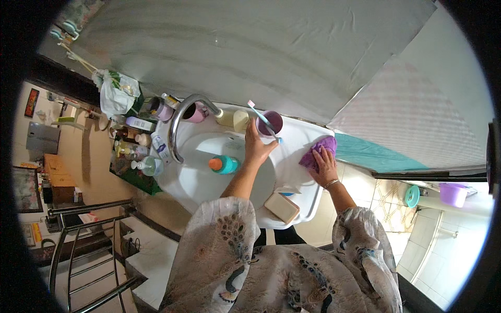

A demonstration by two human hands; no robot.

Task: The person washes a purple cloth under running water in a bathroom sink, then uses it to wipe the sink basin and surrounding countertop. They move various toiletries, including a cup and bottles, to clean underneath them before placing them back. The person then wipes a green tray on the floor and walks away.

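Observation:
My left hand (257, 147) grips a purple cup (270, 123) at the back of the white sink (201, 172), fingers along its left side and thumb at the front. A light blue toothbrush (261, 116) with a pink head leans in the cup; another brush end shows near my thumb. On the sink's right side, my right hand (324, 164) presses a crumpled purple cloth (326, 145) against the surface, fingers bent over it. A teal bottle with an orange top (225, 164) lies in the basin, left of my left forearm.
A curved metal faucet (180, 122) arches over the basin's left. Pale yellow containers (233, 119) stand beside the cup, and a pink cup (194, 112) behind the faucet. Several bottles (148, 166) crowd the left side. A beige box (282, 207) sits at the front right edge.

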